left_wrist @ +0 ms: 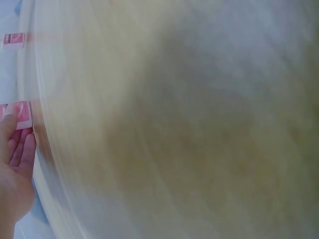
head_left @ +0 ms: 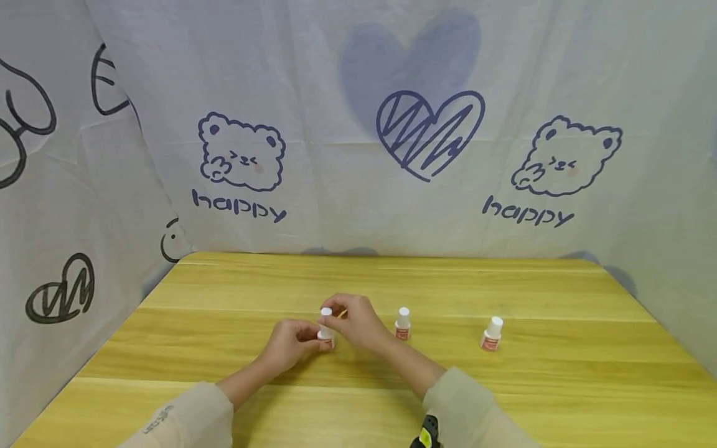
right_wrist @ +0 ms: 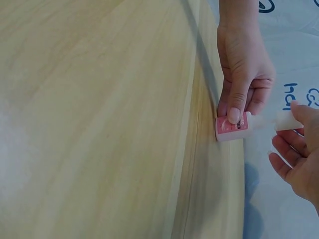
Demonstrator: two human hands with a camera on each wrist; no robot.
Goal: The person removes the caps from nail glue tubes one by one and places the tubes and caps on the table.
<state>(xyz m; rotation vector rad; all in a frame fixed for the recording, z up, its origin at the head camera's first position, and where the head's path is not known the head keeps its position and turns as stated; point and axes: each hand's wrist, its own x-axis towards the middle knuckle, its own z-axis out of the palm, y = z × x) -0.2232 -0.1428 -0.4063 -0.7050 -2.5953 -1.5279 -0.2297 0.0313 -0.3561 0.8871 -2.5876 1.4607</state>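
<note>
My left hand [head_left: 291,345] grips the lower part of a small white bottle [right_wrist: 233,128] with a pink-red label, which stands on the wooden table. In the right wrist view the thumb lies across that label. Just above the bottle, my right hand [head_left: 354,320] pinches a white cap [right_wrist: 288,121] between thumb and fingers. Between cap and bottle body a pale, blurred stretch shows, so the cap sits raised from the body. In the left wrist view, the left hand [left_wrist: 19,174] and the bottle's label [left_wrist: 23,113] appear at the left edge.
Two similar capped bottles stand to the right on the table [head_left: 224,354]: a nearer bottle [head_left: 403,325] beside the right forearm and a farther bottle [head_left: 490,335]. Behind the table hangs a white cloth [head_left: 336,205] with drawn bears and hearts.
</note>
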